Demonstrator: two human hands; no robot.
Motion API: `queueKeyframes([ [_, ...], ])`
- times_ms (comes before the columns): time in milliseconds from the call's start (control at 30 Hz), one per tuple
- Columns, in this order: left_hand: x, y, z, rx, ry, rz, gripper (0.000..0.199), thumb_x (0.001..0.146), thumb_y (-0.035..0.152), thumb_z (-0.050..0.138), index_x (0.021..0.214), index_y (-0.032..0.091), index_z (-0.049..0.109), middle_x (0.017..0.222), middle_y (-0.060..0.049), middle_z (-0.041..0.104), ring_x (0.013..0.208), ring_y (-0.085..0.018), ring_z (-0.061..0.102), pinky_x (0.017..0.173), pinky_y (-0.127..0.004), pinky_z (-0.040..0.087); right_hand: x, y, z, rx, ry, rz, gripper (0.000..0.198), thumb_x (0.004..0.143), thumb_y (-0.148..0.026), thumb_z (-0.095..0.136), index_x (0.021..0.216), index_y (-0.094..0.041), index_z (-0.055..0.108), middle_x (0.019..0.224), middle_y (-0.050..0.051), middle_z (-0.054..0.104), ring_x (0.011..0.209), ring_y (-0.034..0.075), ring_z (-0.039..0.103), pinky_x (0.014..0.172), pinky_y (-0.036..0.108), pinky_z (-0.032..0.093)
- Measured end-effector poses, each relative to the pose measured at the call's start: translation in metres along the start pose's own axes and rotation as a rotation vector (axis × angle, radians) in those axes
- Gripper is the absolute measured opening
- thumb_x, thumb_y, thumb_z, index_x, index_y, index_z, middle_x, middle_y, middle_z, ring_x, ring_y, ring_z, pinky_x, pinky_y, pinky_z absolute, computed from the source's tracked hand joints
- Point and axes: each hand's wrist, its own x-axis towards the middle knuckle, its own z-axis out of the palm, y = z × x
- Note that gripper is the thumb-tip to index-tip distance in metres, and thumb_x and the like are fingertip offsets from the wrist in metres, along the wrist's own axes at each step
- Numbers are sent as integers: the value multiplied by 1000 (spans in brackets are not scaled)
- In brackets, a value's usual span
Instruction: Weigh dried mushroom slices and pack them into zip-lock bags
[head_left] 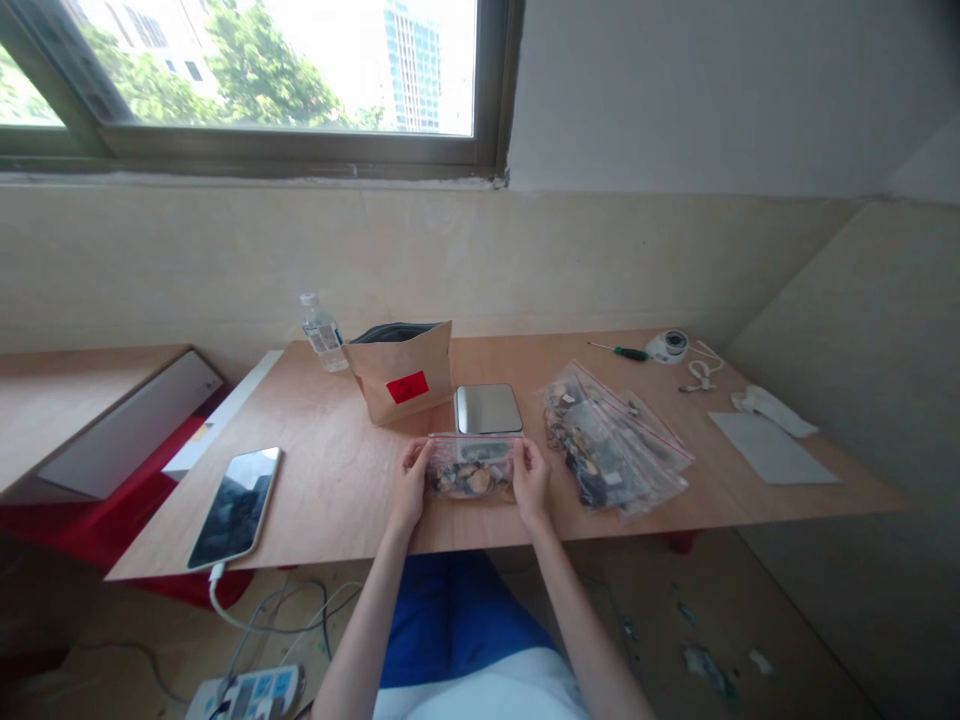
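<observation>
Clear zip bag point(472, 482) of brown and dark pieces, at the lower centre of the frame, its reddish zip strip uppermost. The fingers of my left hand point(409, 484) are clamped on its left upper corner, and those of my right hand point(532, 482) on its right upper corner; whether its base touches the wooden surface point(322, 430) I cannot tell. Just beyond, at centre, lies a digital scale point(487, 408) with a bare metal plate. Left of the scale stands a brown paper pouch point(401, 365), mouth open, bearing a red label point(407, 387); farther left, a clear plastic bottle point(324, 335). To my right, similar zip bags point(611, 450) lie overlapping in a heap. Right of centre, behind the heap, a green-handled screwdriver point(631, 354) lies beside a white dome camera point(667, 347). A white sheet point(772, 452) occupies the right of the surface. Lower left: a smartphone point(236, 510) with a white cable point(217, 592) plugged in.
</observation>
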Motion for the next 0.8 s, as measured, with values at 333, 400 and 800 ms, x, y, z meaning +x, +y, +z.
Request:
queueKeyframes([
  [333, 0, -1, 3, 64, -54, 45, 29, 71, 43, 67, 84, 17, 67, 75, -1, 66, 68, -14, 61, 61, -22, 45, 1, -2, 1, 65, -81, 11, 36, 78, -53, 57, 85, -17, 62, 71, 2, 63, 63, 16, 59, 52, 22, 44],
  [400, 2, -2, 2, 58, -51, 48, 29, 71, 43, 67, 84, 17, 67, 77, -2, 67, 69, -14, 61, 63, -22, 45, 1, -2, 2, 77, -101, 11, 35, 77, -50, 59, 86, -17, 62, 75, 3, 64, 67, 16, 61, 55, 23, 45],
  [800, 3, -4, 1, 90, -56, 38, 27, 73, 42, 66, 82, 17, 66, 76, -2, 66, 69, -14, 60, 62, -23, 45, 2, -3, 1, 39, -77, -8, 29, 76, -46, 61, 80, -17, 62, 68, -1, 61, 63, 14, 56, 59, 23, 45],
])
